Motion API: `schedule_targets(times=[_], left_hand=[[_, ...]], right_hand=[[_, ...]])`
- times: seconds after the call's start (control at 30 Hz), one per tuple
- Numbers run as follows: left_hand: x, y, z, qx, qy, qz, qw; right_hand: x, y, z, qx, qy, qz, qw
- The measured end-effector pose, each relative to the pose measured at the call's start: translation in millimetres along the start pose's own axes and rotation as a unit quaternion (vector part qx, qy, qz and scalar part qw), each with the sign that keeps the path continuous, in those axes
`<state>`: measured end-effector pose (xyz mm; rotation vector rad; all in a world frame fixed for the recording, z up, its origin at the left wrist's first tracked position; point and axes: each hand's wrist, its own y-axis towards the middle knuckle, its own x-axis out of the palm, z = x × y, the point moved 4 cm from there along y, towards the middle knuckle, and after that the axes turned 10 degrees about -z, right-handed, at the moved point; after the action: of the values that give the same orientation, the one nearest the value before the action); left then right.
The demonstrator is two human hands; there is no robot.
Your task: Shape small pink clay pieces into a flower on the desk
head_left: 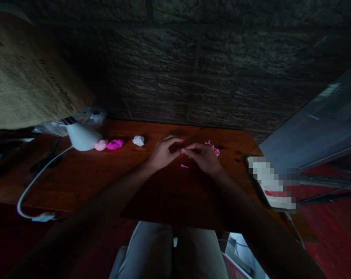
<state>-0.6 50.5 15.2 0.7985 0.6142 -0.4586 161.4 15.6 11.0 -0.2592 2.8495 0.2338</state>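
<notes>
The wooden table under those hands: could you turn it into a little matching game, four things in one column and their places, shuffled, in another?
Things
1. Crumpled white lump
2. Bright magenta lump
3. Dark scissors
4. Loose cluster of small pink pieces

Places
A. Just beside the right hand
B. Left of the white cone-shaped base
C. Between lump 2 and the left hand
D. Directly beside a pale pink lump

Pairs: 1-C, 2-D, 3-B, 4-A

What the fingers [191,153] may pinch is too small to tell; the paper shade [32,73] is cut off left.
</notes>
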Motion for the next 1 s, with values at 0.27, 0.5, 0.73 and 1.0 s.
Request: schedule_targets(times=[0.27, 0.5, 0.73, 1.0], left_hand=[[-3.1, -1, 22, 0.068, -0.025, 0.039, 0.997], [-0.6, 0, 26, 0.039, -0.084, 0.052, 0.994], [2.5, 0, 25, 0.039, -0.149, 0.036, 0.987], [-3.9, 0, 28, 0.029, -0.136, 0.035, 0.99]], right_hand=[[1, 1, -3, 0.029, 0.096, 0.007, 0.995], [4, -2, -3, 0.051, 0.175, -0.002, 0.983], [8, -8, 1, 0.139, 0.299, -0.061, 0.942], [12, -12, -5, 0.172, 0.366, -0.103, 0.909]])
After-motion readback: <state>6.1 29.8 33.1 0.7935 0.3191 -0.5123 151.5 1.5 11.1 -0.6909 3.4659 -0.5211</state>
